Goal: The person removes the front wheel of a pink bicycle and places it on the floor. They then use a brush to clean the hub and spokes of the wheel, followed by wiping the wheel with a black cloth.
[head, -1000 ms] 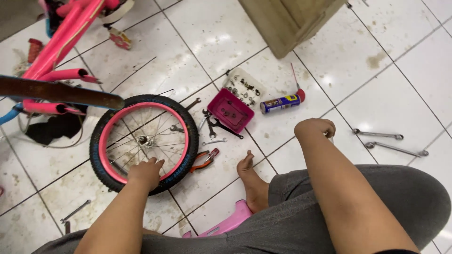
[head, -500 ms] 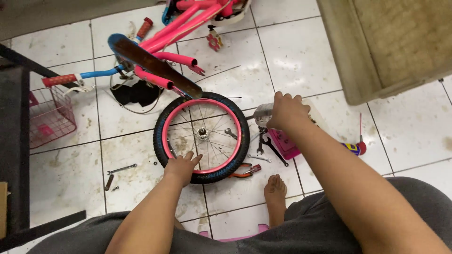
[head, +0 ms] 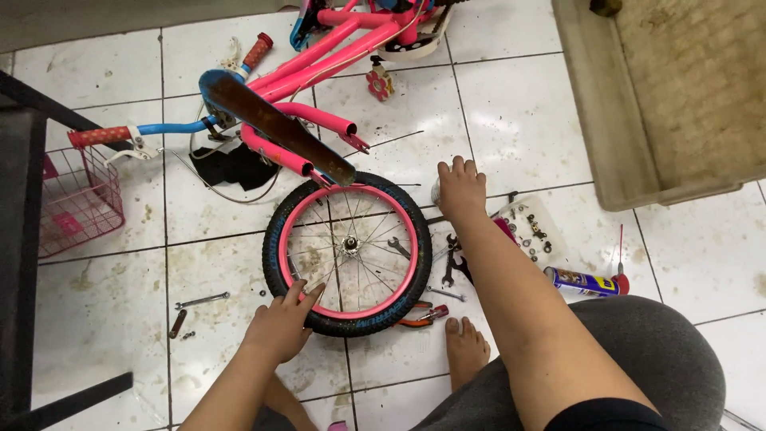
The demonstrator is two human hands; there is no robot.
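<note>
A small bicycle wheel point(head: 348, 254) with a black tyre and pink rim lies flat on the white tiled floor. My left hand point(head: 281, 326) rests on its near edge, fingers curled over the tyre and rim. Stretched past the wheel's right side, my right hand point(head: 460, 188) lies flat with its fingers spread, touching a small pale object point(head: 436, 192) that it mostly hides. Just beyond the wheel lies a pink bicycle frame point(head: 335, 48), its rusty mudguard point(head: 275, 126) reaching over the tyre's far edge.
Wrenches point(head: 452, 263), red-handled pliers point(head: 423, 316), a clear tray of bolts point(head: 533, 227) and a blue spray can point(head: 586, 282) lie right of the wheel by my bare foot point(head: 467, 351). A wooden crate point(head: 678, 104) stands top right. At left are a pink basket point(head: 80, 199), a black frame point(head: 20, 255) and a wrench point(head: 201, 300).
My right hand has swung left from the floor by the spanners to the far right edge of the wheel. The left hand has stayed on the tyre. The view has shifted.
</note>
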